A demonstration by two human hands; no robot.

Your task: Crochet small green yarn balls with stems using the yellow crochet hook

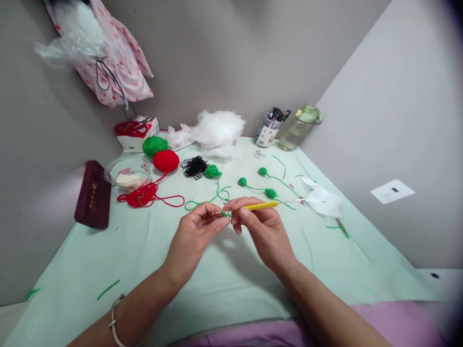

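Observation:
My right hand grips a crochet hook by its yellow handle, with the thin metal shaft pointing left. Between the thumb and fingers of my left hand is a small piece of green crochet, mostly covered by the fingertips. The hook's shaft crosses this piece; whether it passes through a stitch is too small to tell. Green yarn runs from near my hands back to a small green yarn ball. Several little green crocheted balls, one of them close behind my right hand, lie on the table with yarn tails.
A red yarn ball, a larger green yarn ball, black yarn and a clear plastic tub stand back left. White stuffing, a pen holder and a bottle line the wall. White paper lies right; a maroon case left.

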